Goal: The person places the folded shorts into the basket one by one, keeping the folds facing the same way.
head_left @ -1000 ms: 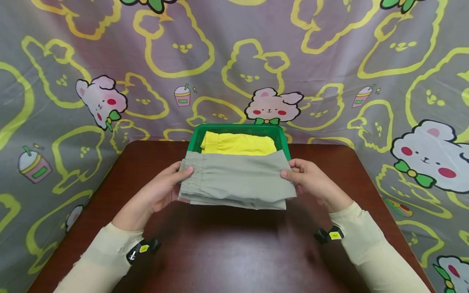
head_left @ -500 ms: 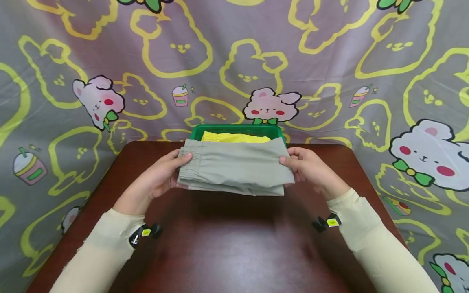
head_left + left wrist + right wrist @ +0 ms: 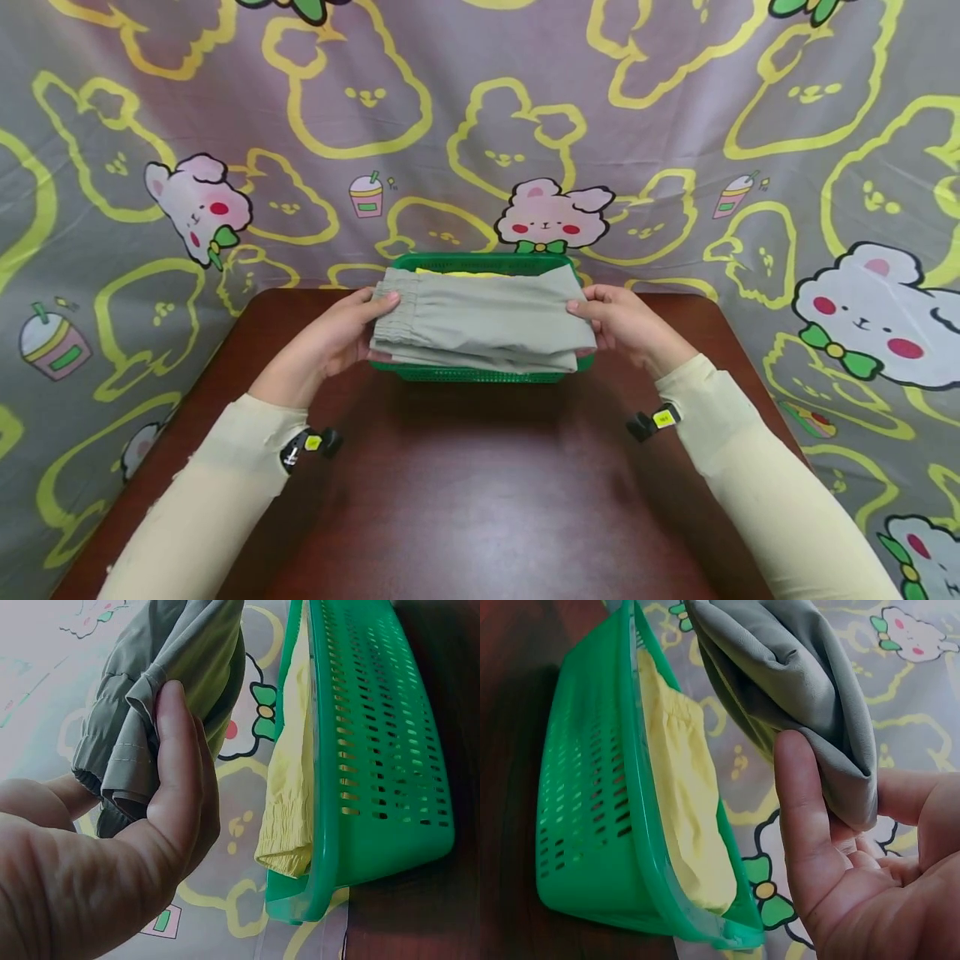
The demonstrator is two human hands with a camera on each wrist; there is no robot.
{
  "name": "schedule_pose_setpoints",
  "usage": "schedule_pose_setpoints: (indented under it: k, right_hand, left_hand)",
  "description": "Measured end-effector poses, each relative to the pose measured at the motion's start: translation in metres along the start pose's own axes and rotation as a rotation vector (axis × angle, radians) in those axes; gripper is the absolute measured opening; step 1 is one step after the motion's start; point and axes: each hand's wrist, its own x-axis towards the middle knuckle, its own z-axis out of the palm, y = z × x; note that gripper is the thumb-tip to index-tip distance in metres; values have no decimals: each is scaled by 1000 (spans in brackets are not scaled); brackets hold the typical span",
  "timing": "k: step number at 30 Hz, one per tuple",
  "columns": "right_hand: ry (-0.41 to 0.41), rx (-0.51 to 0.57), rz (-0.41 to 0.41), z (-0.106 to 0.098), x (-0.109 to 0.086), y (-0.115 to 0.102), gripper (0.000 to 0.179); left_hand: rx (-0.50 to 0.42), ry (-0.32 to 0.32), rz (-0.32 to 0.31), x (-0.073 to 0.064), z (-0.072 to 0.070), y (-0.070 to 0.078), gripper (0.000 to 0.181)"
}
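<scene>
Between both hands hangs a folded pair of grey pants with a gathered elastic waistband. My left hand grips the waistband end, thumb on top and fingers underneath. At the other end my right hand pinches the folded layers the same way. Under the pants stands a green plastic basket with slotted walls. Folded yellow clothing with a gathered waistband lies inside it. In both wrist views the grey pants are raised above the basket rim. From the head view they cover most of the yellow clothing.
The basket stands toward the back of a dark brown table, near a grey patterned cloth backdrop that also runs along both sides. Each wrist wears a strapped-on black camera.
Both hands have carried the grey pants away from me, over the basket. The pants now hide most of the yellow clothing, and the basket's front wall has come into view below them.
</scene>
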Motion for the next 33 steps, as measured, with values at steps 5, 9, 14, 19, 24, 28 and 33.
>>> schedule_pose_setpoints:
  k: [5,9,14,19,24,28,33]
  right_hand:
    - [10,8,18,-4,9,-3,32]
    - [15,4,25,-6,17,-6,33]
    - [32,10,60,-8,28,-9,37]
    - [25,11,84,-9,36,-10,38]
    - [29,-3,93,-10,40,-11,36]
    - [28,-30,92,-10,43,-10,36]
    - [32,-51,92,-9,47,-8,34]
  left_hand:
    - [25,-9,0,9,-2,6,65]
    - [30,-2,-8,18,-4,9,63]
    - [21,-2,-19,29,-8,10,59]
    - [19,3,-34,39,-11,11,57]
    - [8,11,-54,46,-12,12,54]
    - [14,8,-59,48,-13,12,54]
    - [24,19,-75,51,-15,13,55]
